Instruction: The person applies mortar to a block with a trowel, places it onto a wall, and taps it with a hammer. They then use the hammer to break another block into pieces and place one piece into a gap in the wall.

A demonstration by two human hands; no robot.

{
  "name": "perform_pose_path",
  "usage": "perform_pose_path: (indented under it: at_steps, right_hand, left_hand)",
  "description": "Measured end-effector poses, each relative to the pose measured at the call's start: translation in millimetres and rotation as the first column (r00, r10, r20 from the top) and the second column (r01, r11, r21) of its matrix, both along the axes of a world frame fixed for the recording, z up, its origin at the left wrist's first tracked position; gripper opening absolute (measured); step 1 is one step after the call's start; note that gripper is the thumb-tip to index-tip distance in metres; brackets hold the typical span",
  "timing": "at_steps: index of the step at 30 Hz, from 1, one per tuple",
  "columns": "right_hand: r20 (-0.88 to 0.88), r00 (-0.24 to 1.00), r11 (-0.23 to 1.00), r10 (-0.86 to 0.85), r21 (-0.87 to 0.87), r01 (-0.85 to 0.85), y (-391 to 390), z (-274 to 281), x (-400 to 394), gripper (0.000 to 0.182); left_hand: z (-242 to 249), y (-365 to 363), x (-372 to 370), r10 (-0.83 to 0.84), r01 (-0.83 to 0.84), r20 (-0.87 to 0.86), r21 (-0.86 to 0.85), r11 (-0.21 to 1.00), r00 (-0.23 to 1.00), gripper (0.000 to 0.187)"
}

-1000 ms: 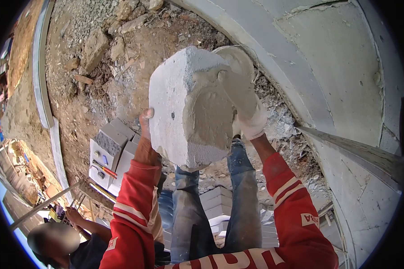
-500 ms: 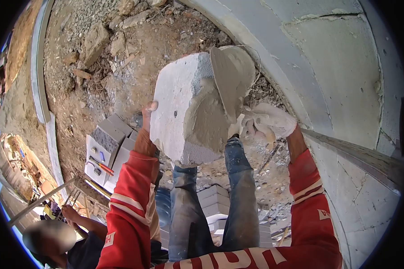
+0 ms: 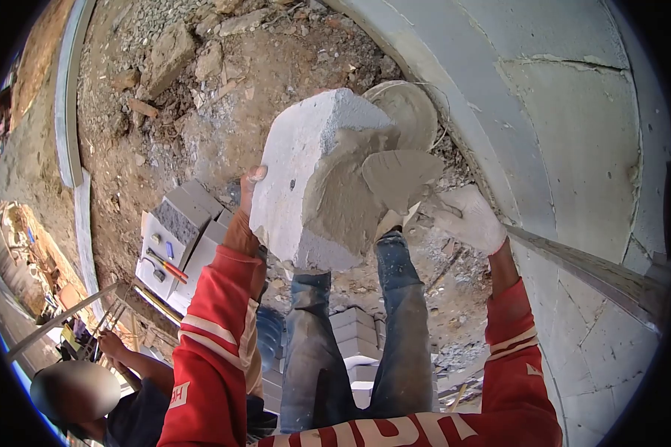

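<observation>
Left grip (image 3: 252, 188) clasps a mortar-smeared block (image 3: 289, 173) before the wearer's jeans (image 3: 313, 335), while the gloved right grip (image 3: 471, 221) holds a trowel (image 3: 401, 177) beside it. The block partly hides a bucket (image 3: 417, 112); a beam (image 3: 581, 267) juts nearby, and another person (image 3: 140, 417) appears at lower left.

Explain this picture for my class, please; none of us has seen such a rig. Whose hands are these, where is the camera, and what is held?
There is no machine: these are a person's own hands, seen by one camera worn on the head, looking forward and down. The bare left hand grips a chunky white block with wet-looking grey paste spread over one face. The right hand, in a white glove, holds a broad-bladed trowel coated in similar grey. Beyond the block, a round, grey-smeared bucket stands on brown, stony ground. At lower left, a tool with red-and-orange handles lies on a flat white surface.
</observation>
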State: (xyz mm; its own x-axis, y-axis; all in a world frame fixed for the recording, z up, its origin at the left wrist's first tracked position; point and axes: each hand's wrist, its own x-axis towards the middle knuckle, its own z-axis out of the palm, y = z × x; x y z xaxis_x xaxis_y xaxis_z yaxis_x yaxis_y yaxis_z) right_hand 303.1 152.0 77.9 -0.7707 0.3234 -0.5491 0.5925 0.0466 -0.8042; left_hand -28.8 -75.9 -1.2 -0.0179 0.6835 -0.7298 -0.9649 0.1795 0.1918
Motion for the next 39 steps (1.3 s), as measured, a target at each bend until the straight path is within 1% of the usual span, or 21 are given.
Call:
perform_pose_path:
  at_steps: [2, 4, 5, 6, 8, 11, 15, 17, 18, 20, 21, 22, 23, 26, 28, 29, 30, 31, 33, 37, 39]
  right_hand:
    - [0.004, 0.997, 0.995, 0.078, 0.059, -0.079, 27.3, 20.9, -29.6, 0.035]
    - [0.129, 0.967, 0.967, 0.22, 0.102, -0.233, 45.4, 34.3, -43.3, 0.037]
    - [0.123, 0.981, 0.988, 0.152, -0.005, -0.153, 44.3, 37.1, -46.5, 0.037]
    - [0.123, 0.98, 0.988, 0.154, 0.003, -0.155, 43.3, 34.9, -46.0, 0.037]
    - [0.2, 0.968, 0.93, 0.15, -0.36, -0.07, 31.0, 21.6, -37.9, 0.037]
    - [0.253, 0.96, 0.897, 0.122, -0.443, 0.003, 4.1, 7.4, -18.3, 0.035]
    - [0.249, 0.96, 0.9, 0.127, -0.435, -0.006, -40.8, -7.7, 18.7, 0.025]
    - [0.308, 0.946, 0.874, -0.104, -0.426, 0.235, -62.2, -13.3, 32.2, 0.018]
    - [0.307, 0.947, 0.872, -0.095, -0.433, 0.228, -61.1, -9.5, 25.5, 0.018]
    - [0.109, 0.954, 0.951, -0.278, -0.105, 0.29, -54.8, 7.9, -0.6, 0.015]
    - [0.11, 0.954, 0.952, -0.277, -0.106, 0.289, -51.7, 11.9, -17.4, 0.015]
    - [0.047, 0.964, 0.943, -0.262, 0.226, 0.245, -47.1, 14.2, -37.7, 0.017]
    - [-0.007, 0.974, 0.821, -0.226, 0.538, 0.194, -43.5, 13.8, -54.5, 0.02]
    - [-0.018, 0.972, 0.827, -0.236, 0.522, 0.211, -43.0, -2.6, -83.9, 0.027]
    - [-0.017, 0.979, 0.817, -0.204, 0.548, 0.18, -47.7, -15.4, -89.6, 0.029]
    - [-0.091, 0.976, 0.8, -0.196, 0.562, 0.213, -52.5, -17.6, -90.7, 0.036]
    - [-0.156, 0.97, 0.782, -0.189, 0.573, 0.245, -58.4, -18.4, -88.8, 0.043]
    - [-0.149, 0.971, 0.782, -0.189, 0.574, 0.241, -65.5, -20.2, -86.1, 0.043]
    - [-0.098, 0.978, 0.723, -0.186, 0.66, 0.204, -80.8, -25.3, -78.9, 0.059]
    - [-0.042, 0.963, 0.721, -0.266, 0.654, 0.228, -98.2, -50.4, -63.2, 0.064]
    - [-0.057, 0.947, 0.659, -0.316, 0.705, 0.262, -111.2, -59.5, -34.4, 0.057]
  left_hand:
    - [8.8, 3.7, -7.2, -0.111, 0.111, -0.006, -0.004, 0.994, 0.994, 0.088]
    - [14.3, 9.8, -16.6, -0.148, 0.147, 0.013, 0.051, 0.988, 0.989, 0.088]
    - [15.1, 12.5, -19.6, -0.188, 0.184, 0.02, 0.112, 0.977, 0.982, 0.089]
    - [13.6, 13.3, -20.6, -0.185, 0.182, 0.018, 0.119, 0.976, 0.983, 0.089]
    - [10.7, 7.0, -18.7, -0.09, 0.084, 0.046, 0.115, 0.99, 0.995, 0.088]
    - [13.7, -3.0, -7.5, 0.046, -0.048, 0.029, 0.039, 0.998, 0.999, 0.087]
    - [0.8, -15.8, -7.5, 0.159, -0.159, -0.049, 0.006, 0.987, 0.986, 0.085]
    - [-2.2, -11.9, -5.4, 0.239, -0.238, -0.086, 0.024, 0.971, 0.967, 0.079]
    - [-6.4, -11.1, -6.2, 0.245, -0.244, -0.09, 0.017, 0.97, 0.965, 0.079]
    - [-21.8, -12.0, -7.5, 0.296, -0.293, -0.07, 0.044, 0.955, 0.953, 0.074]
    - [-35.1, -19.4, -9.3, 0.296, -0.293, -0.036, 0.077, 0.953, 0.954, 0.069]
    - [-41.1, -22.2, -7.1, 0.296, -0.293, -0.032, 0.08, 0.953, 0.955, 0.069]
    - [-45.5, -22.4, -5.1, 0.303, -0.299, -0.051, 0.085, 0.951, 0.951, 0.068]
    - [-40.0, -8.6, 13.7, 0.341, -0.333, -0.099, 0.087, 0.939, 0.935, 0.063]
    - [-39.9, -4.0, 22.2, 0.413, -0.416, -0.154, 0.015, 0.909, 0.897, 0.063]
    - [-46.4, -9.7, 21.7, 0.48, -0.49, 0.098, 0.122, 0.863, 0.872, 0.061]
    - [-38.6, -9.4, 23.7, 0.485, -0.494, 0.099, 0.111, 0.862, 0.869, 0.061]
    - [-26.0, -0.7, 24.8, 0.444, -0.456, 0.108, 0.133, 0.88, 0.889, 0.059]
    - [-19.7, 6.4, 30.3, 0.403, -0.414, 0.115, 0.106, 0.904, 0.908, 0.057]
    - [-13.9, 2.0, 45.7, 0.432, -0.45, 0.145, 0.131, 0.883, 0.89, 0.061]
    - [-0.2, -1.4, 51.0, 0.412, -0.414, 0.048, 0.07, 0.907, 0.91, 0.066]
